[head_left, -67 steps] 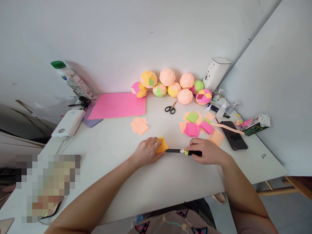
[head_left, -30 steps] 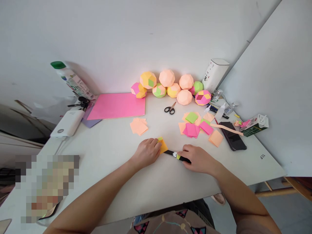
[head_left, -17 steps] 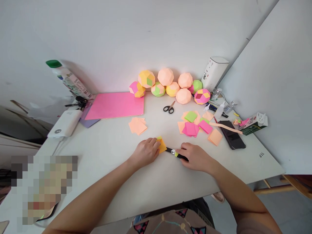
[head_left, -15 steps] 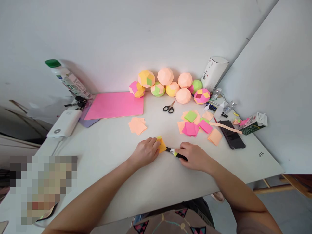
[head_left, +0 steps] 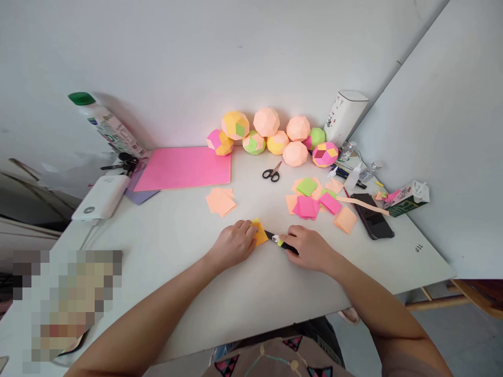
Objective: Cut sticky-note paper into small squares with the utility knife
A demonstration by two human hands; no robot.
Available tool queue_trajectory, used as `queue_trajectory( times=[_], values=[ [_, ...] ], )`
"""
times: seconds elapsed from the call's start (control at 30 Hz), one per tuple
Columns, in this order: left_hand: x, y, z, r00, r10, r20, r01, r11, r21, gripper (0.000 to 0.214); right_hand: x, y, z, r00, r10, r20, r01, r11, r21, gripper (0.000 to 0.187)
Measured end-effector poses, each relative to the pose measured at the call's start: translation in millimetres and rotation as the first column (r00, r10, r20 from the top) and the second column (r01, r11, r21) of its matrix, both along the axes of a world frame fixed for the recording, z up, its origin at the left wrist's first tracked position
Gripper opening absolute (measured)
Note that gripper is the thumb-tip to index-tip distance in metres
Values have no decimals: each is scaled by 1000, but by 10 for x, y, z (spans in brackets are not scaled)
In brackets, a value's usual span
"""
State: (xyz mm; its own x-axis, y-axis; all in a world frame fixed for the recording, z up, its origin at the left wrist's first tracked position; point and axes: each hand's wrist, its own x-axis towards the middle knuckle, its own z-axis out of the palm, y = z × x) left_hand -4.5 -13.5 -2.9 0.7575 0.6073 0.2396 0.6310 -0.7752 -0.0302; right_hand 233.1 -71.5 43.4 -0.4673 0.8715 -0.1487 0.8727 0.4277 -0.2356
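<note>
On a white table (head_left: pixel 184 222), I saw the left hand (head_left: pixel 234 242) pinning orange paper (head_left: pixel 260 234) under curled fingers. Beside it, the right hand (head_left: pixel 309 246) gripped a black cutter (head_left: pixel 280 242) slanting leftward, its tip at the paper's right corner, perhaps beneath; faceted balls (head_left: pixel 266 122) stood beyond.

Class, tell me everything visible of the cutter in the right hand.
The cutter is slim, with a dark blade, a pale shiny collar, a yellow-green band and a black handle, perhaps plastic. It slants, blade out toward the far left, up to the right corner of the orange paper; whether it slips under is unclear. The right hand's grip holds the handle.
</note>
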Motion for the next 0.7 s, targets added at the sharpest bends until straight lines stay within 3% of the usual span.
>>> queue_trajectory(
  times=[0.7],
  values=[
    [7, 0, 4, 999, -13, 44, 11, 998, 59, 8, -47, 58, -73, 999, -42, -8, 43, 996, 74, 40]
  ],
)
